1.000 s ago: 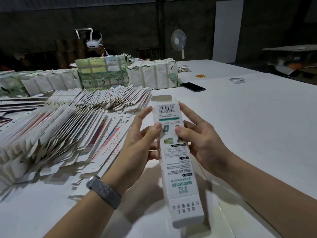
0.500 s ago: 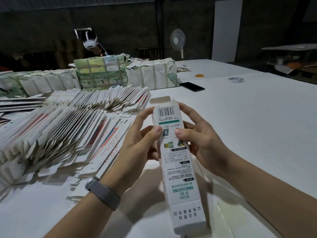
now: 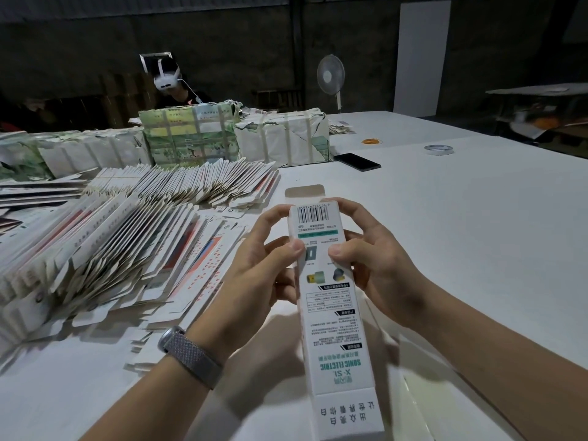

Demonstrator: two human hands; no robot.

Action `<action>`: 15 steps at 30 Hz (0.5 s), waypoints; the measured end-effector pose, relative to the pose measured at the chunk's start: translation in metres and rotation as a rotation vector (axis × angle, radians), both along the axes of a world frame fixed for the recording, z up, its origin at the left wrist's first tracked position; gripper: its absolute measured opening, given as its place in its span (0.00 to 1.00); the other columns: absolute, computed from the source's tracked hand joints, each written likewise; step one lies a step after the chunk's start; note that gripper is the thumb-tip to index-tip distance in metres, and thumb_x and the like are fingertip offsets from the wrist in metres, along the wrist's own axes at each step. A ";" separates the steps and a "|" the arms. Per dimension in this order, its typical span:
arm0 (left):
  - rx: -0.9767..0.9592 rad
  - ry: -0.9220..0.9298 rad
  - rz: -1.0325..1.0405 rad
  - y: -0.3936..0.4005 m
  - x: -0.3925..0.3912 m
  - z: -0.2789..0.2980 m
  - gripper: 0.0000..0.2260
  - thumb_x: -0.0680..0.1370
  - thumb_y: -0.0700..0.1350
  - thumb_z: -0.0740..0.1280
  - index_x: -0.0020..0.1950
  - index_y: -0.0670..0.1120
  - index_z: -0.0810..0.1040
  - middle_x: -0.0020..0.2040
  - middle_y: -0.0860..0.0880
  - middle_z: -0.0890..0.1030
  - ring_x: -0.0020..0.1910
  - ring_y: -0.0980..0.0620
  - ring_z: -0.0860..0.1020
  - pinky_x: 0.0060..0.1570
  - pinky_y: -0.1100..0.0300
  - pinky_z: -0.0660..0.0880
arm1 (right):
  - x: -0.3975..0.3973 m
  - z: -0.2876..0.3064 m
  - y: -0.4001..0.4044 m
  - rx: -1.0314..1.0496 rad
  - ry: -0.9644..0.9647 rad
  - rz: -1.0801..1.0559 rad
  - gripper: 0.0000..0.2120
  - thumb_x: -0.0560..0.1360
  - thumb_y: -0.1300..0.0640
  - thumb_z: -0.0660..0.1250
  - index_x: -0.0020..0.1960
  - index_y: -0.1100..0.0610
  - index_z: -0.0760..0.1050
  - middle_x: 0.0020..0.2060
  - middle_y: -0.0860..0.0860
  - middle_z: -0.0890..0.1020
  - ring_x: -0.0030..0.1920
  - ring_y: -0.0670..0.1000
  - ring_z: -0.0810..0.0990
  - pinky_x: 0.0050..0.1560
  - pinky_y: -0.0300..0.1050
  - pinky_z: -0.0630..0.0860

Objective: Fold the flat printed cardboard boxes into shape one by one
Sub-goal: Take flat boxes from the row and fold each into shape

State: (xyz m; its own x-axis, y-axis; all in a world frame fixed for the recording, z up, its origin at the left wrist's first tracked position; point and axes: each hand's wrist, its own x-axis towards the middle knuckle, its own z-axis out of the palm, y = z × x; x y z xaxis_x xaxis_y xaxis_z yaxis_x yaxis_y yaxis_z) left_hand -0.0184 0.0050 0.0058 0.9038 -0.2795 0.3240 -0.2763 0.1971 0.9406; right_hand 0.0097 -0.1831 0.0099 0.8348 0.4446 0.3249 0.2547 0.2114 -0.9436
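I see one long white printed box (image 3: pixel 331 300) held up over the tabletop (image 3: pixel 461 233), between the two hands. Its long axis runs straight away from me: the near end, closed and printed with large characters, hangs low toward my chest, and the far end, with the barcode, points away toward the phone (image 3: pixel 357 161) at the back. A brown inner flap (image 3: pixel 304 190) stands open beyond the barcode end. The left hand (image 3: pixel 254 275) grips the box's left side and the right hand (image 3: pixel 375 265) its right side, both clamped on it near the far end, thumbs pressed on the top face and forefingers curled over the far corners. Neither hand is clearly nearer that flap. My judgement is that the coming move is tucking this far flap shut, so the fingers must reach forward along the box. Left of the box, rows of flat unfolded boxes (image 3: pixel 111 243) lie fanned on the tabletop
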 end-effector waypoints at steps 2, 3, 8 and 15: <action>0.001 0.009 -0.001 0.000 0.000 0.000 0.17 0.76 0.52 0.68 0.64 0.59 0.73 0.54 0.39 0.84 0.38 0.44 0.83 0.34 0.56 0.81 | 0.000 0.000 0.000 0.007 0.002 0.004 0.22 0.70 0.57 0.66 0.62 0.42 0.71 0.50 0.54 0.85 0.48 0.60 0.85 0.50 0.60 0.83; -0.001 0.012 -0.001 0.000 -0.001 0.000 0.17 0.76 0.52 0.68 0.65 0.59 0.73 0.54 0.39 0.84 0.38 0.44 0.83 0.33 0.57 0.80 | -0.001 0.001 0.000 0.009 0.005 0.001 0.22 0.70 0.58 0.66 0.62 0.42 0.71 0.50 0.55 0.85 0.47 0.60 0.85 0.51 0.61 0.83; 0.014 0.031 0.009 -0.002 -0.001 0.000 0.18 0.74 0.53 0.68 0.64 0.59 0.73 0.54 0.37 0.83 0.40 0.37 0.79 0.39 0.49 0.78 | -0.001 0.001 0.000 0.002 -0.015 -0.059 0.18 0.72 0.55 0.66 0.61 0.48 0.71 0.47 0.52 0.86 0.45 0.56 0.85 0.44 0.53 0.83; 0.027 0.062 0.021 -0.005 -0.001 -0.001 0.20 0.73 0.54 0.69 0.65 0.59 0.73 0.52 0.37 0.84 0.41 0.33 0.76 0.43 0.45 0.75 | -0.003 0.002 0.003 0.071 -0.049 -0.131 0.14 0.71 0.58 0.67 0.56 0.57 0.74 0.48 0.50 0.85 0.46 0.54 0.84 0.45 0.49 0.83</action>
State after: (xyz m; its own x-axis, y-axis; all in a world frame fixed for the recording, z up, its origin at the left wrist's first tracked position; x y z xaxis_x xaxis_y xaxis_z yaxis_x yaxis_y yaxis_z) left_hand -0.0194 0.0005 0.0043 0.9276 -0.2684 0.2597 -0.2209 0.1667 0.9610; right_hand 0.0066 -0.1805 0.0121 0.8667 0.3071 0.3930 0.3295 0.2390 -0.9134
